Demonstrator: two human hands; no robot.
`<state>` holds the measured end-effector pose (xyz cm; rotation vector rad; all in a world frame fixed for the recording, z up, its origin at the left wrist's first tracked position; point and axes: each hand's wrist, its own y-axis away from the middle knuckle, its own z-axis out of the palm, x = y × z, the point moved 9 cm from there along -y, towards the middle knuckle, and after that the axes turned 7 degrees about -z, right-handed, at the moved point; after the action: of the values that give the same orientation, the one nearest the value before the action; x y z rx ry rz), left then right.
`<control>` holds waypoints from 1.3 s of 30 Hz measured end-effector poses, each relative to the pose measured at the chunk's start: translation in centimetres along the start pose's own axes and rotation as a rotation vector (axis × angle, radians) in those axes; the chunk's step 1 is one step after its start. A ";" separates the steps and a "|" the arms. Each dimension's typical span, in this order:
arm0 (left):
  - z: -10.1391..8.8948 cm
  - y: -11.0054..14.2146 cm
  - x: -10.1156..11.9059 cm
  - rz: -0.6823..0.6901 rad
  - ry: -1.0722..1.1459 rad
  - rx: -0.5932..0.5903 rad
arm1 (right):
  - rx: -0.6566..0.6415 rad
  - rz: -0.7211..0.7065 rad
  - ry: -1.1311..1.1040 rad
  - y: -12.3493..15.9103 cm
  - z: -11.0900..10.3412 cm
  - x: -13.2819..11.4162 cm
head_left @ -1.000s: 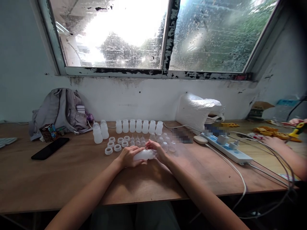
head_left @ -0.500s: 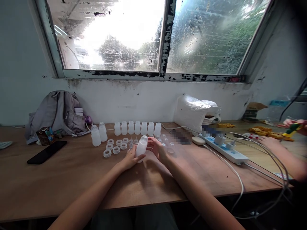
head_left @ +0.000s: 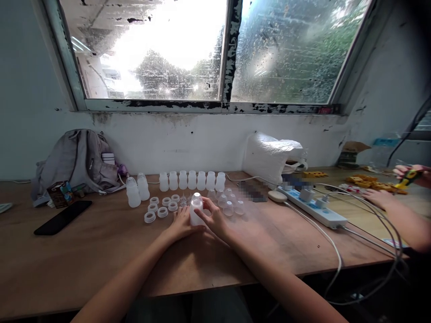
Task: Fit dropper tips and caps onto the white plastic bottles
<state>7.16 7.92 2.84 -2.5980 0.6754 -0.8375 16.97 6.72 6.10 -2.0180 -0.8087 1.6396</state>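
A frosted white baby bottle (head_left: 195,214) with a clear cap stands upright between my hands on the brown table. My left hand (head_left: 182,223) is wrapped round its lower left side. From the right, my right hand (head_left: 213,217) grips its upper part, the fingers partly behind it. Just to the left lie several white collar rings (head_left: 162,212); several clear nipples (head_left: 182,200) sit behind my left hand, partly hidden. Several clear domed caps (head_left: 228,207) lie right of my right hand. Two capped bottles (head_left: 134,193) stand at the back left, beside a row of open bottles (head_left: 191,180).
A black phone (head_left: 63,217) and a grey backpack (head_left: 76,159) are on the left. To the right are a white bag (head_left: 266,157), a power strip (head_left: 313,207) and loose cables. Another person's hand (head_left: 412,175) holds a yellow-and-black tool at far right.
The bottle has gone from lying sideways in my hands to tilted, then upright and lower. My right hand has moved from the cap end, opened, and closed round the bottle's side.
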 end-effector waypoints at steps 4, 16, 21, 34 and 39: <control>-3.2 -0.4 1.6 0.149 0.232 -0.183 | -0.018 -0.033 0.060 -0.1 0.0 -0.5; -8.4 -4.7 5.7 0.144 0.101 -0.134 | -0.022 -0.092 0.158 0.0 -0.1 -0.7; -8.1 -4.6 5.7 0.097 0.076 -0.168 | -0.036 -0.106 0.177 0.3 0.3 -0.4; -19.1 -13.0 -2.3 -0.254 -0.305 0.110 | -0.058 -0.007 0.238 0.4 1.1 3.6; -20.6 -14.1 -5.5 -0.397 -0.634 0.052 | -0.098 -0.012 0.367 0.3 1.5 4.4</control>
<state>-4.72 19.31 22.45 -2.7534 -0.0410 -0.0809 16.22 9.37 2.33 -2.2825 -0.7732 1.1880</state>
